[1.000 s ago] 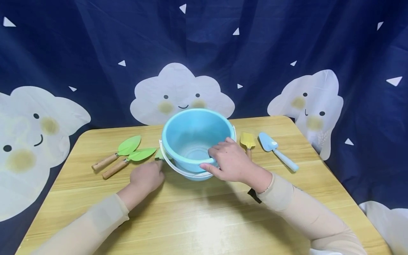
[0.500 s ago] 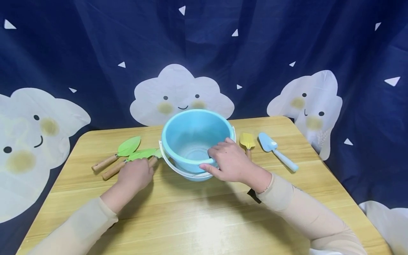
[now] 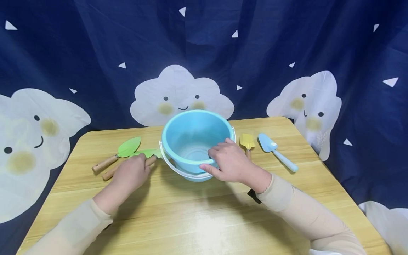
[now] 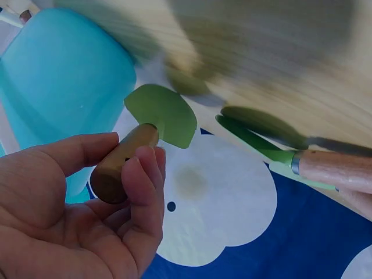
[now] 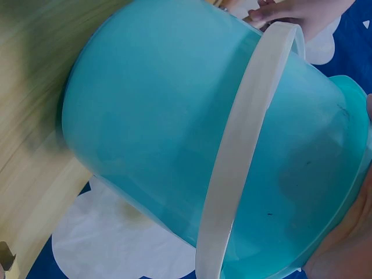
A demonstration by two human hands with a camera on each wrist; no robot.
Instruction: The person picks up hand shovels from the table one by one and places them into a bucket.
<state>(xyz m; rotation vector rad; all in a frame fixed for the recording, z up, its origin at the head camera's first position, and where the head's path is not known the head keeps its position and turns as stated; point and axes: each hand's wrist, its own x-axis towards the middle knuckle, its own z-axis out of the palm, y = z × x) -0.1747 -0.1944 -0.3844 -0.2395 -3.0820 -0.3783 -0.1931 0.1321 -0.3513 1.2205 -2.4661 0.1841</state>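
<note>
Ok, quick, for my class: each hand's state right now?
Left hand: holding a green trowel by its wooden handle.
Right hand: gripping the blue bucket by its rim.

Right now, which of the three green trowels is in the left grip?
The trowel nearest the bucket: its wooden handle is pinched in the left grip. The leftmost one and middle one lie unheld.

On the table [image 3: 197,212], trowels [image 3: 129,146] lie left and right of the bucket [image 3: 194,127].
</note>
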